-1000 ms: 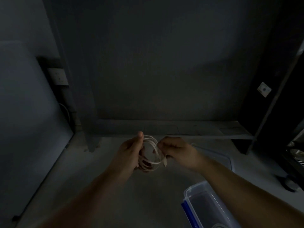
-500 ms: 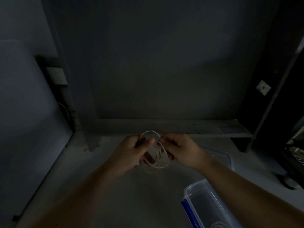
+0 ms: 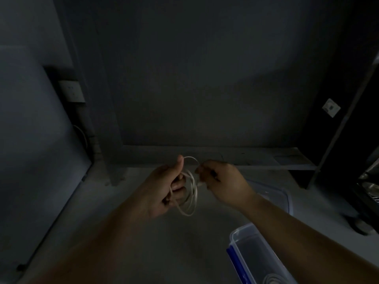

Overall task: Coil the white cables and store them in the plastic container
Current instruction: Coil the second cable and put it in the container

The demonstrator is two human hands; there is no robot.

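A white cable (image 3: 191, 193) hangs in several loops in front of me, above a dim grey floor. My left hand (image 3: 164, 187) is closed around the loops, thumb up. My right hand (image 3: 221, 181) pinches the cable's free end just to the right of the coil, and a short arc of cable runs between the two hands. A clear plastic container (image 3: 242, 244) with a blue clip stands open at the lower right, under my right forearm. Another coiled white cable (image 3: 272, 279) lies inside it at the bottom edge.
The container's clear lid (image 3: 274, 193) lies on the floor behind my right wrist. A low grey ledge (image 3: 266, 158) runs along the back wall. Wall sockets (image 3: 71, 91) sit at the left, and dark shelving (image 3: 367, 181) stands at the right.
My hands have drawn slightly apart. The right hand pulled the cable end out to the right, and the left thumb lifted above the coil, which now hangs lower.
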